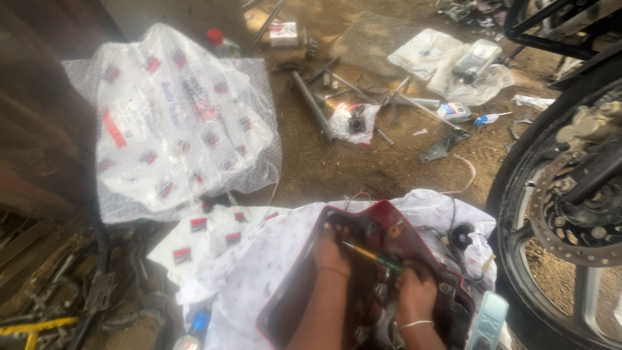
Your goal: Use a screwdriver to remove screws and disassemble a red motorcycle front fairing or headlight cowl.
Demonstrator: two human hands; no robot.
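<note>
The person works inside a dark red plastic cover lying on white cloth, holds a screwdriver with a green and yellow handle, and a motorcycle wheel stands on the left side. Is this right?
Not quite. The head view shows the motorcycle wheel on the right side, not the left. The rest holds: both hands, left and right, are inside the dark red plastic cover on white cloth, at the green and yellow screwdriver.

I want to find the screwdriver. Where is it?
In the head view, low and a bit right of centre, the screwdriver lies across the dark red panel, between the left hand and right hand.
</note>
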